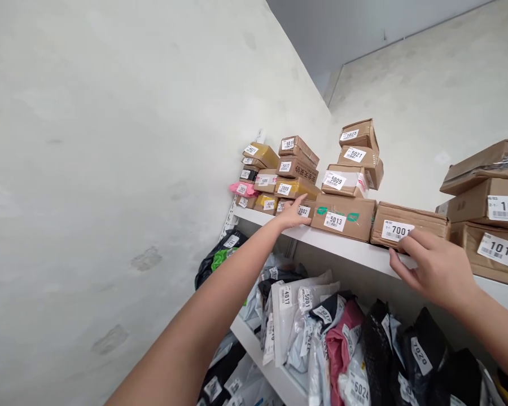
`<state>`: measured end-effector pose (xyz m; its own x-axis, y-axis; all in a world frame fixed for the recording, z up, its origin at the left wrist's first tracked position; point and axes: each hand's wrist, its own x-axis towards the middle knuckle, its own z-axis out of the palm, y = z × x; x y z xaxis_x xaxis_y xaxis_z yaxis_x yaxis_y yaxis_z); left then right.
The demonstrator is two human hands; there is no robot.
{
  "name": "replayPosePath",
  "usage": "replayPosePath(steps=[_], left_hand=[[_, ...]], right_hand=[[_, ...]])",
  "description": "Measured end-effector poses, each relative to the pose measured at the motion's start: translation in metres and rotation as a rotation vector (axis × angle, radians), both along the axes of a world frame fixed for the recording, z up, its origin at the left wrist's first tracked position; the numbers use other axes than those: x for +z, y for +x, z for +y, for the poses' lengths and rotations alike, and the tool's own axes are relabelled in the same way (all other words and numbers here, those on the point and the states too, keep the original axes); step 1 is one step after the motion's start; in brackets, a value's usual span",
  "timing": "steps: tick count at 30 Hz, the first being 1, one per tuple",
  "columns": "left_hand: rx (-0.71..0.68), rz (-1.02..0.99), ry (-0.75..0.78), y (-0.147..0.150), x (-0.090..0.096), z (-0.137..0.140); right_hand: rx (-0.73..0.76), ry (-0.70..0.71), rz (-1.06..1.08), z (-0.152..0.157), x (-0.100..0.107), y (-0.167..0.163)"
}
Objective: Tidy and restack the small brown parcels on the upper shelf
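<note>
My left hand (291,216) reaches up to the top shelf, its fingers spread and one pointing up. It is at the front of a small cardboard box labelled 2002 (303,211), partly covering it, with a box labelled 5013 (342,217) just to the right. My right hand (438,262) is in front of a cardboard box labelled 7001 (432,221). Its fingertips are at the right end of the label and its thumb is by the shelf edge, apart from the fingers. Neither hand grips anything that I can see.
More labelled boxes stand stacked on the white shelf (355,247), including one marked 1017 (474,245) at the right and one marked 5009 (334,179). Bagged parcels fill the shelf below, among them a pink bag (336,344). A bare wall (110,169) rises at the left.
</note>
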<state>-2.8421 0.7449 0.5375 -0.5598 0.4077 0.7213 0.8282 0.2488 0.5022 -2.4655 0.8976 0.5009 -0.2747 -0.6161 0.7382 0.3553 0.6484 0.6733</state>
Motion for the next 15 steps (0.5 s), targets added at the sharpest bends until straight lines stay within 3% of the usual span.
replayPosePath(steps=[3, 7, 11, 15], left_hand=[[0.012, -0.012, -0.043, 0.005, 0.001, -0.001], [0.056, -0.019, -0.074, 0.020, 0.001, -0.004], [0.074, 0.001, -0.103, 0.038, 0.001, -0.008], [0.075, 0.000, -0.043, 0.048, -0.004, -0.006]], right_hand=[[0.019, -0.055, 0.052, -0.022, 0.022, -0.038], [-0.105, -0.206, 0.056, -0.039, 0.043, -0.093], [-0.296, -0.354, 0.078, -0.039, 0.042, -0.124], [-0.395, -0.363, 0.106, -0.034, 0.035, -0.129]])
